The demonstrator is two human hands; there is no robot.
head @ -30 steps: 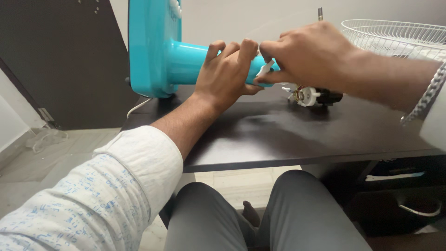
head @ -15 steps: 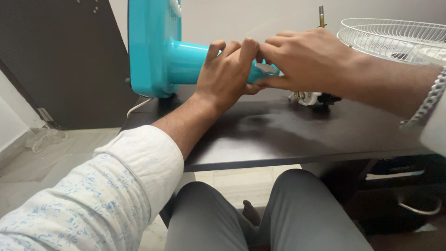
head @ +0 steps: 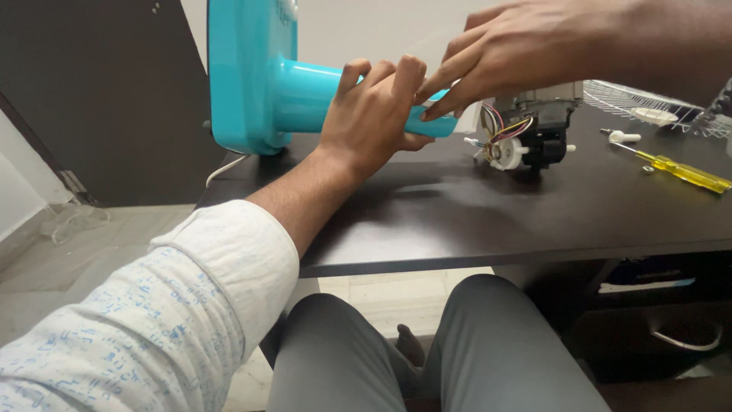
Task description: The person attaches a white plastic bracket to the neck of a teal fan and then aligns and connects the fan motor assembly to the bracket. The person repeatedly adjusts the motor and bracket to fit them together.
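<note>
Teal fan stand in L hand

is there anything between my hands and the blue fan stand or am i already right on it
Nothing visible stands between. The left hand wraps the neck of the turquoise fan stand, which lies on its side on the dark table; the right hand has fingertips on the neck's end. The motor unit sits just beyond.

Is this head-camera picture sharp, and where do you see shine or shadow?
Head view: mostly sharp; soft daylight puts a pale sheen on the dark table beneath the left hand. The turquoise fan stand carries a light streak along its neck. The right hand near the top edge looks slightly soft. Deep shadow hides what is under the table at right.
</note>
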